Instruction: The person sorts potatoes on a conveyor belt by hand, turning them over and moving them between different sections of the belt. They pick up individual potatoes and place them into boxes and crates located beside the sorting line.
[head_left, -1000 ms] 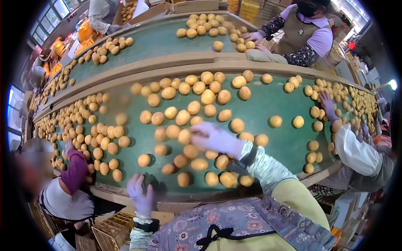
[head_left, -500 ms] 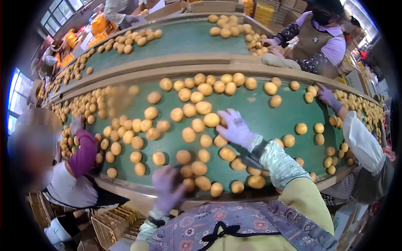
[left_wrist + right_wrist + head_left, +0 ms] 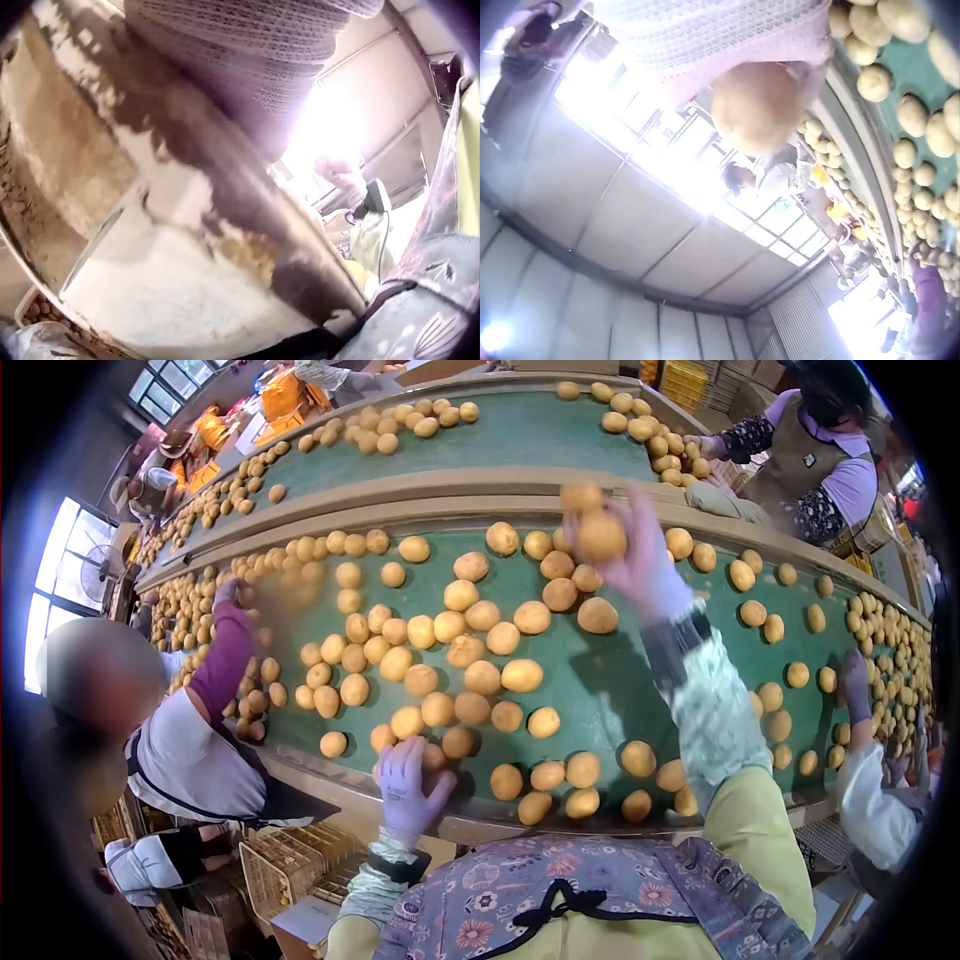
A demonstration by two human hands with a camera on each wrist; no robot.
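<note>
Round yellow-brown potatoes [image 3: 482, 677] lie scattered over a green belt [image 3: 620, 690] in the head view. My right hand [image 3: 645, 565], in a pale lilac glove, is lifted over the belt's far side and holds a potato [image 3: 602, 536]; another potato [image 3: 582, 498] shows blurred beside it. The right wrist view has the held potato [image 3: 756, 106] against the gloved hand [image 3: 720, 41]. At the near edge my left hand [image 3: 410, 785] has its fingers extended beside several potatoes, touching or nearly so. In the left wrist view the gloved left hand [image 3: 247, 56] is above a worn edge [image 3: 247, 187].
A long wooden divider [image 3: 430, 500] separates this belt from a second green belt [image 3: 520, 445] with more potatoes. A person in purple sleeves [image 3: 225, 660] reaches in from the left; others work at right and far side. Crates [image 3: 285, 865] stand below the near edge.
My right hand has risen from mid-belt to the far side with a potato. My left hand moved right along the near edge. The head view has shifted, and potatoes lie in different places.
</note>
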